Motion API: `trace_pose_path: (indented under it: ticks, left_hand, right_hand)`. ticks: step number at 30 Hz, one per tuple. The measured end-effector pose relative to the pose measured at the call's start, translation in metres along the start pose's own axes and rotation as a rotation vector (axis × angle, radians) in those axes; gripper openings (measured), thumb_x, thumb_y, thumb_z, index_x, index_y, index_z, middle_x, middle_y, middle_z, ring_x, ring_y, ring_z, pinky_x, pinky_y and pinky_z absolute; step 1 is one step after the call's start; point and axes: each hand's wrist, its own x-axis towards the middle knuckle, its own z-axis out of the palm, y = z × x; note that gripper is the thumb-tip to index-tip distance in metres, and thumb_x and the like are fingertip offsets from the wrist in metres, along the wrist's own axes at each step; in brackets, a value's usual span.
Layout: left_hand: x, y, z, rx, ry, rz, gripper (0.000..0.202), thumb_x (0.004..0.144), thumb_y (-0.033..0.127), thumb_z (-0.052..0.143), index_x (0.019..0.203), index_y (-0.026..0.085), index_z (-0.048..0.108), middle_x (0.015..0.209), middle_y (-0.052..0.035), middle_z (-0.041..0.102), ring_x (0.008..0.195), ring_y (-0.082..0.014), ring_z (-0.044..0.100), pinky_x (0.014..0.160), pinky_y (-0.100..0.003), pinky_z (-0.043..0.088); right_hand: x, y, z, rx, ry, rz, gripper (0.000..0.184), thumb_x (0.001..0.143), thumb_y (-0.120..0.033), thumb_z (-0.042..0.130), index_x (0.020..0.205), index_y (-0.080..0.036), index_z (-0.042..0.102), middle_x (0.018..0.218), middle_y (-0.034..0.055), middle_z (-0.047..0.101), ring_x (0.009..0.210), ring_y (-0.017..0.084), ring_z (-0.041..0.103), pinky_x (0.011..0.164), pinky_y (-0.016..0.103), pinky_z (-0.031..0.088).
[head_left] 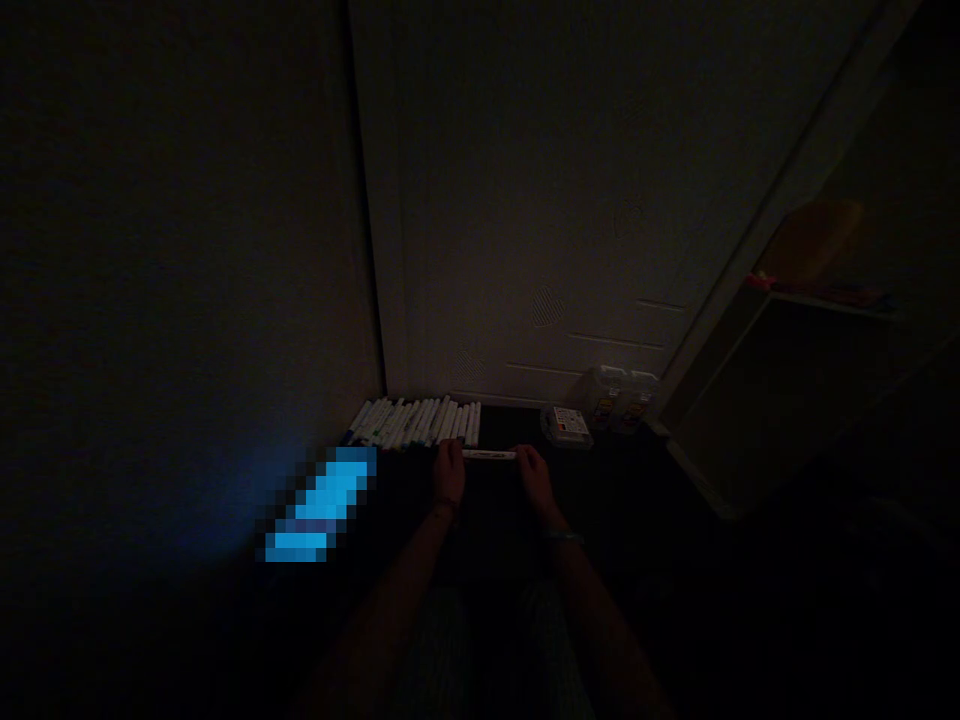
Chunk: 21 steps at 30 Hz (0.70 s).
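Note:
A white marker (490, 455) lies level between my two hands, with dark print along its barrel. My left hand (449, 470) is closed around its left end. At the other end, the fingers of my right hand (532, 472) pinch it. Just beyond my left hand, a row of several white markers (420, 422) rests side by side on the dark tabletop (510, 425). The dim light hides the finer details of my fingers.
A clear plastic case (568, 427) with a printed label lies at the back right. Two clear upright containers (622, 398) stand beside it against the wall (525, 250). On the left is a glowing, pixelated blue screen (322, 505). A cabinet (750, 400) stands to the right.

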Motion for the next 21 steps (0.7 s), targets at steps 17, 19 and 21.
trace_pose_path:
  ticks: [17,19,21]
  left_hand:
    - [0.0001,-0.0025,0.0005,-0.001,0.006,-0.008,0.028,0.08,0.041,0.032,0.082,0.019,0.05,0.07,-0.001,0.057,0.064,-0.0138,0.052,0.061,-0.024,0.039]
    - [-0.0009,-0.001,0.0002,-0.026,-0.017,-0.007,0.028,0.08,0.041,0.032,0.081,0.019,0.05,0.069,-0.0005,0.057,0.062,-0.0135,0.052,0.06,-0.024,0.038]
    - [-0.0018,0.0012,0.0002,-0.038,-0.028,-0.009,0.029,0.08,0.041,0.032,0.081,0.019,0.05,0.067,-0.0003,0.057,0.061,-0.0138,0.052,0.06,-0.024,0.038]
  right_hand:
    - [-0.0013,0.002,0.0002,0.005,0.012,0.004,0.032,0.074,-0.046,0.046,0.083,-0.018,0.058,0.067,-0.001,0.051,0.06,0.011,0.043,0.053,0.02,0.033]
    - [-0.0012,0.0022,-0.0002,0.01,0.026,0.016,0.032,0.074,-0.046,0.046,0.084,-0.018,0.058,0.065,-0.0014,0.05,0.058,0.011,0.042,0.052,0.02,0.033]
    - [-0.0008,0.0023,-0.0004,0.02,0.033,0.036,0.033,0.074,-0.047,0.045,0.084,-0.018,0.057,0.062,-0.0018,0.048,0.056,0.011,0.041,0.05,0.02,0.032]
